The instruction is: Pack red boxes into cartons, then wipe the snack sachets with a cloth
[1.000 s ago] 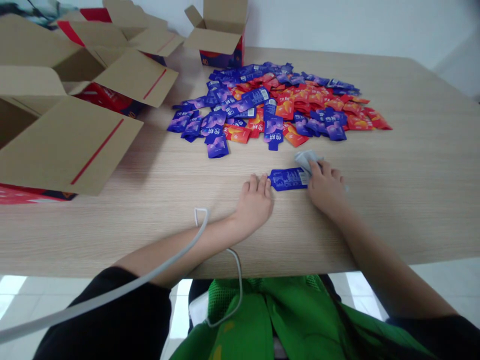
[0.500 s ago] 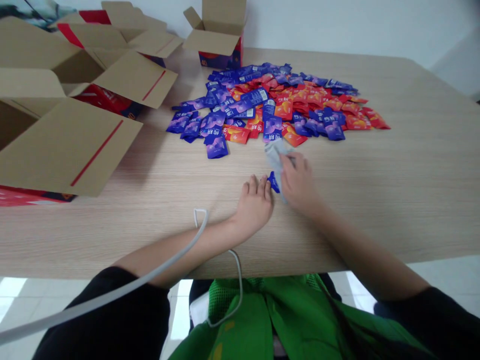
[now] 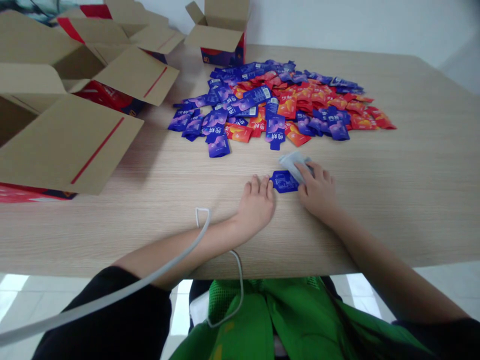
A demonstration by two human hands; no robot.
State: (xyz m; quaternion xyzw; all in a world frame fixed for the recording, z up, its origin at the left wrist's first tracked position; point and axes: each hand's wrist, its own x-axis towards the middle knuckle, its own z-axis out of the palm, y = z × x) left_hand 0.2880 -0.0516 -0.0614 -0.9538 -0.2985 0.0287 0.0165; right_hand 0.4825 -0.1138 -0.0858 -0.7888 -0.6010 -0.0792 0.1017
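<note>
A dark blue packet (image 3: 284,182) lies flat on the table, its printed side up. My left hand (image 3: 257,202) rests on the tabletop with its fingertips at the packet's narrow left end, the fingers slightly apart. At the packet's upper right, my right hand (image 3: 318,192) grips a pale grey-blue cloth (image 3: 292,162), which is bunched under the fingers and overlaps the packet's edge. Beyond both hands is a wide pile of purple packets (image 3: 275,127) and red-orange packets (image 3: 287,105).
Open cardboard boxes (image 3: 71,145) fill the left side of the table (image 3: 412,175), flaps spread. One more open box (image 3: 223,52) stands behind the pile. A white cable (image 3: 150,277) crosses over my left forearm.
My right hand has moved right with the cloth, uncovering more of the blue packet. My left hand has stayed at the packet's left end. The view has shifted slightly.
</note>
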